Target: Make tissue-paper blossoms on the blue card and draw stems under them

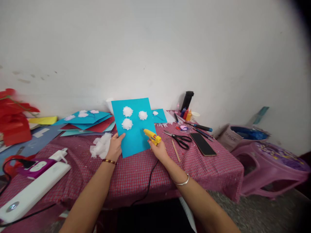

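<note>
My left hand grips the lower left edge of a blue sheet of paper, holding it tilted up above the table. Three white fluffy paper flowers sit on the upper part of the sheet. In my right hand is a yellow hot glue gun, its nozzle pointing at the sheet below the flowers. Whether the nozzle touches the paper I cannot tell. A black cord runs down from the glue gun. Beside my left hand lies a pile of thin white paper pieces.
Scissors, a wooden stick and a phone lie right on the checked tablecloth. Small paint bottles stand behind them. At left are stacked coloured cards and a white power strip. A pink stool stands at right.
</note>
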